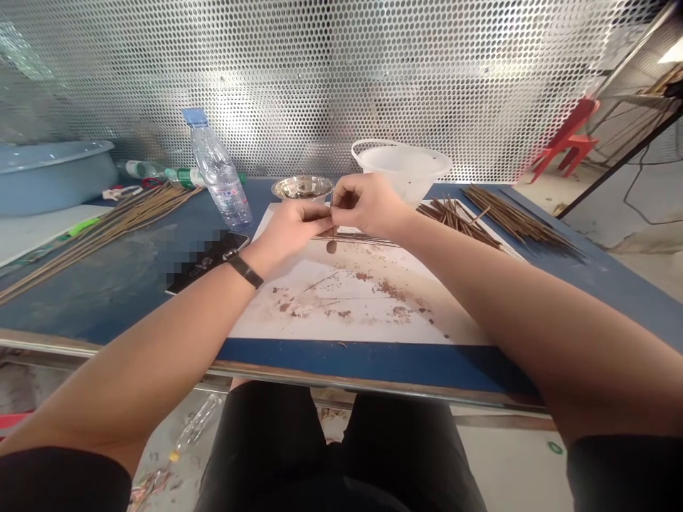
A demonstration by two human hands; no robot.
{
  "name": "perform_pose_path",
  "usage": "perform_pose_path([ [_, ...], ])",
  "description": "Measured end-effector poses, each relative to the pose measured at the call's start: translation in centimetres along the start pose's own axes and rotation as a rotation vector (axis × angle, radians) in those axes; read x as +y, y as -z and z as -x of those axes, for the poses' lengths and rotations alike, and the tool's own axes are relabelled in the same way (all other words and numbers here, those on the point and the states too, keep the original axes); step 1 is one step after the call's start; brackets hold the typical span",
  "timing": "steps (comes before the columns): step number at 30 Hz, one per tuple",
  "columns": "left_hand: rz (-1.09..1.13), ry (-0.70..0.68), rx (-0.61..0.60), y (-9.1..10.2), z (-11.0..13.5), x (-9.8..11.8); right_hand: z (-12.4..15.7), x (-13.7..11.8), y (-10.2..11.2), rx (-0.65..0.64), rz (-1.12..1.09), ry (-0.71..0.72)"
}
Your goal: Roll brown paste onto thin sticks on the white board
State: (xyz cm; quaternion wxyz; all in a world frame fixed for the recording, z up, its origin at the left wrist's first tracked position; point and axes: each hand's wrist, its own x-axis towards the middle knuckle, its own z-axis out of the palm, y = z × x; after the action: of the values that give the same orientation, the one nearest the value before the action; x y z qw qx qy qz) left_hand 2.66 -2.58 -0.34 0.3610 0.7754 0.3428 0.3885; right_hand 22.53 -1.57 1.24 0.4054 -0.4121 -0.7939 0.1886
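My left hand point(291, 229) and my right hand point(368, 205) meet above the middle of a white sheet point(320, 328), fingertips pinched together. Between them they hold a thin upright stick, mostly hidden by the fingers, with a small flat brown piece point(331, 247) at its lower end. Brown crumbs point(392, 289) and powder are scattered over the sheet below. Thin dark sticks point(368, 239) lie across the sheet behind the hands. A shiny metal bowl point(278, 188) with dark bits in it stands just beyond my left hand. Behind my right hand is a white bucket point(421, 178).
Brown stick bundles point(523, 219) lie at the right, and longer thin sticks point(122, 226) at the left. A plastic bottle point(221, 174) stands tilted in view near a dark phone point(205, 259). A blue basin point(53, 178) sits far left. Perforated metal point(299, 85) walls the back.
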Motion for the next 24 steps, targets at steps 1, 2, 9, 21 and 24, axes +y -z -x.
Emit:
perform_pose_path([
  [1,-0.015,0.006,0.002,0.0,0.1,0.2,0.0,0.0,0.1,-0.010,0.002,-0.002],
  [2,-0.032,0.014,0.003,0.0,0.2,0.4,0.0,-0.1,0.2,-0.026,0.005,-0.005],
  [9,-0.052,0.044,-0.006,0.0,0.4,0.7,0.0,-0.5,0.6,-0.053,0.039,-0.021],
  [21,-0.075,-0.014,-0.030,0.4,-0.2,-0.3,-0.1,0.0,1.1,-0.129,-0.193,-0.163],
  [24,-0.070,0.022,-0.038,0.2,0.0,-0.2,-0.1,0.3,1.2,-0.173,-0.218,-0.175],
])
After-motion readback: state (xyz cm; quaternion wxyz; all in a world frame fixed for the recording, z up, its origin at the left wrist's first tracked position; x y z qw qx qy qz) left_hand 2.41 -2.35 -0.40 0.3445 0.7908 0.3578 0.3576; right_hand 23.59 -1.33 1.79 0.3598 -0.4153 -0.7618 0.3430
